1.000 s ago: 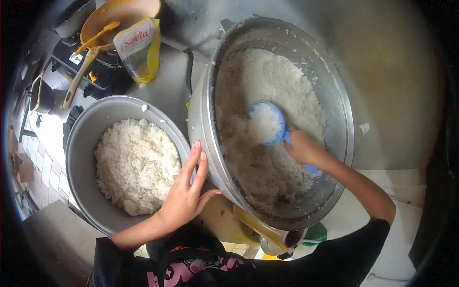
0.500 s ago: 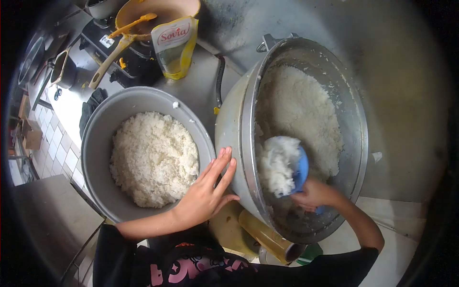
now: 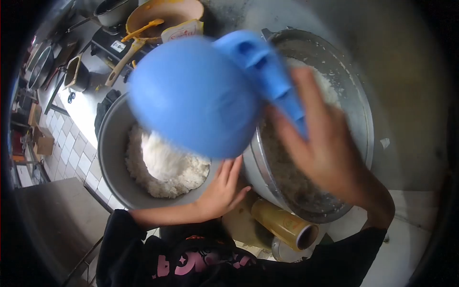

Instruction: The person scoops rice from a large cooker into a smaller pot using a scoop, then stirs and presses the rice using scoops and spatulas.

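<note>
A blue plastic dipper (image 3: pixel 191 98) is tipped over the left pot, its round underside facing me. My right hand (image 3: pixel 320 143), blurred, is closed around its handle. White rice (image 3: pixel 160 158) drops from under it onto the rice mound (image 3: pixel 177 186) in the grey pot (image 3: pixel 111 148). My left hand (image 3: pixel 221 193) has its fingers stretched out at that pot's right rim, close to the larger pot; the dipper hides part of the rim. The large metal pot (image 3: pixel 366 129) leans on its side at right, holding more rice (image 3: pixel 330 91).
Behind the pots are a stove (image 3: pixel 103 40), a pan (image 3: pixel 189 9) with an orange spatula (image 3: pixel 143 29), and a Sovia pouch (image 3: pixel 184 29) partly covered by the dipper. A yellow roll (image 3: pixel 282 222) lies below the large pot. Dark cloth (image 3: pixel 104 109) touches the left pot's side.
My right hand has lifted the dipper out of the large pot, moved it left and turned it over. Rice is now falling into the left pot. My left hand stays near the rim.
</note>
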Available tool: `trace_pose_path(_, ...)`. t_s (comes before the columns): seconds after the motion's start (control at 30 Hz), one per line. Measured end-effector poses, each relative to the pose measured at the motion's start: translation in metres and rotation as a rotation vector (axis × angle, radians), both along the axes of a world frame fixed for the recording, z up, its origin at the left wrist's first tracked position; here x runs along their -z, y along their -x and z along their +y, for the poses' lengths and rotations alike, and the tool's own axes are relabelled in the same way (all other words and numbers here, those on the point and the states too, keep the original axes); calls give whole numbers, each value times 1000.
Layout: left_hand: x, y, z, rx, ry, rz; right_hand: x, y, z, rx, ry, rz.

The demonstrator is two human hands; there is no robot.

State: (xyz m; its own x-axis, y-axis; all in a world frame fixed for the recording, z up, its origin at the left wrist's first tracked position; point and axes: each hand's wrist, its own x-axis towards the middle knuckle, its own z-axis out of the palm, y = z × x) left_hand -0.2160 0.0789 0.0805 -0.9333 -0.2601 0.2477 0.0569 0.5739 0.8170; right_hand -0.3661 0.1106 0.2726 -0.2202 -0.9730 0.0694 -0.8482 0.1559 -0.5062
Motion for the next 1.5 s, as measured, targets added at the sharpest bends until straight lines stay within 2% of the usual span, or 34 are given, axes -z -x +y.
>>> trace_pose_path(0.07, 2, 4, -5, -26, -42, 72, -12, 26, 18, 245, 36, 202)
trace_pose_path(0.13, 2, 6, -13, -49, -117, 102, -23, 50, 37, 485, -222, 362)
trace_pose_path(0.2, -1, 11, -18, -38, -130, 98, -11, 82, 50, 655, -631, 487)
trace_pose_path(0.27, -1, 14, -20, -24, -122, 67, 38, 125, 79, 571, -721, 564)
trace_pose_path(0.33, 0, 15, -18, -9, -97, 65, 89, 151, 94, 511, -668, 569)
trace_pose_path(0.4, 1, 15, -17, -18, -49, 33, 101, 166, 99, 451, -616, 562)
trace_pose_path(0.47, 0, 16, -17, -10, -39, 16, 100, 181, 98, 302, -587, 415)
trace_pose_path(0.5, 0, 16, -17, -3, -25, 5, 95, 176, 92, 306, -593, 410)
trace_pose_path(0.57, 1, 17, -18, -2, -31, 17, 73, 163, 67, 398, -834, 156)
trace_pose_path(0.7, 0, 16, -19, 4, -47, 26, 71, 169, 49, 328, -927, 34)
trace_pose_path(0.77, 0, 16, -20, -2, -48, 30, 73, 172, 44, 348, -1022, -196)
trace_pose_path(0.8, -1, 17, -20, -5, -42, 40, 73, 173, 40, 343, -1026, -193)
trace_pose_path(0.87, -1, 16, -21, 0, -44, 36, 74, 171, 35, 491, -1124, -425)
trace_pose_path(0.9, -1, 16, -21, 8, -41, 35, 76, 173, 36, 487, -1130, -421)
trace_pose_path(0.97, -2, 16, -22, 9, -53, 36, 80, 180, 43, 618, -1135, -786)
trace_pose_path(1.17, -1, 16, -21, 6, -27, 21, 91, 172, 53, 729, -1169, -1012)
trace_pose_path(1.3, 0, 16, -19, 2, -26, 31, 93, 158, 52, 652, -1134, -942)
trace_pose_path(1.37, -1, 17, -20, 4, -25, 33, 95, 155, 48, 523, -1130, -786)
trace_pose_path(1.5, -2, 17, -21, 2, -30, 35, 107, 156, 54, 538, -1149, -948)
